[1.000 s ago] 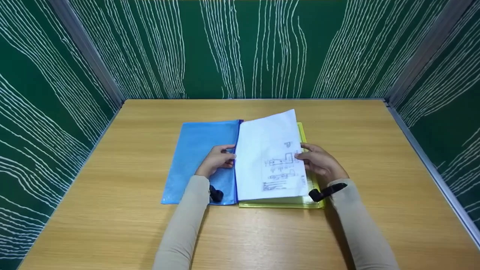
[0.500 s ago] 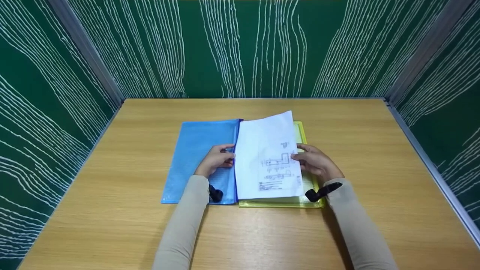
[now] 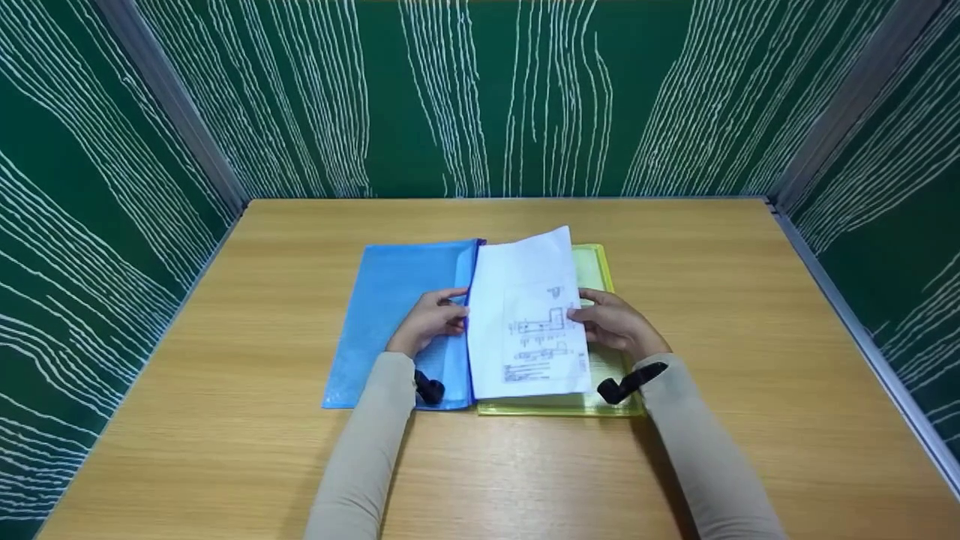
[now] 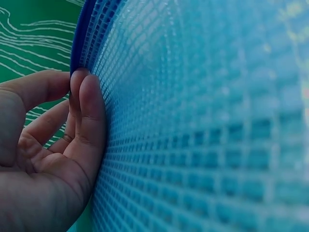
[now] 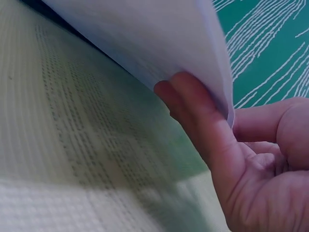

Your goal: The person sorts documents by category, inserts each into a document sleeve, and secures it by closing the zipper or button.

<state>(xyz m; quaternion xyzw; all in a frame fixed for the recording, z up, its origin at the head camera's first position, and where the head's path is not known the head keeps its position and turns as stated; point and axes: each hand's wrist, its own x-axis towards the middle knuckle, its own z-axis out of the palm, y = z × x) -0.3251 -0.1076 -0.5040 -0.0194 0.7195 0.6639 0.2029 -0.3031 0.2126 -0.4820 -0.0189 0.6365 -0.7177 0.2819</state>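
A blue mesh folder lies left of centre, its dark blue zip edge pinched by the left hand. In the left wrist view, the left hand holds that edge between thumb and fingers beside the blue mesh. White printed paper reaches from the zip edge over a yellow folder; how far it lies inside the blue folder is hidden. The right hand pinches the paper's right edge. In the right wrist view, the right hand grips the lifted paper above a printed surface.
The wooden table carries both folders near its middle. Green panels with white wavy lines stand behind and at both sides, with grey metal posts at the corners. A black strap is round the right wrist.
The right hand has moved left with the paper, whose right edge has shifted toward the blue folder, so more of the yellow folder shows. The left hand has hardly moved.
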